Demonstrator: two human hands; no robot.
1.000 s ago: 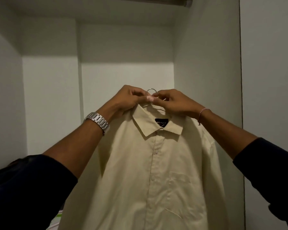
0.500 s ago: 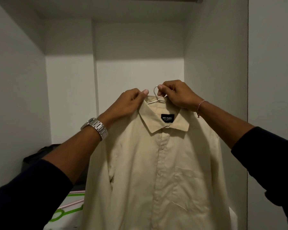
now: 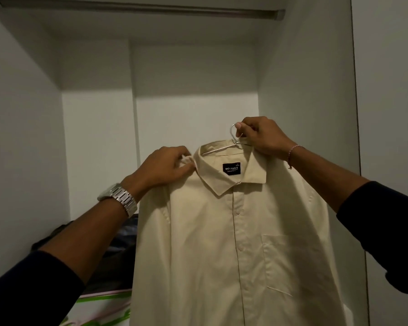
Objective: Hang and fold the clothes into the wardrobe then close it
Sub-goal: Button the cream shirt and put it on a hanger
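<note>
- Head view shows the open wardrobe (image 3: pixel 304 90), white inside. Its rail (image 3: pixel 139 9) runs across the top, high above the shirt, with nothing on it that I can see.
- Cream shirt (image 3: pixel 222 231) is held up in front of the wardrobe, well below the rail. It faces the person, with the buttons done up and the black label showing. I think it is held high so the hook can go onto the rail next.
- Dark clothes (image 3: pixel 118 245) lie low in the wardrobe on the left, behind the arm.
- Left hand (image 3: pixel 165 167) grips the shirt by the collar at the shoulder. Its grip is narrow, a pinch on the cloth, likely to keep the shirt straight on the hanger.
- Right hand (image 3: pixel 262 137) holds the metal hanger (image 3: pixel 231 142) at its hook. Its grip is curled tight round the wire and takes the shirt's weight.
</note>
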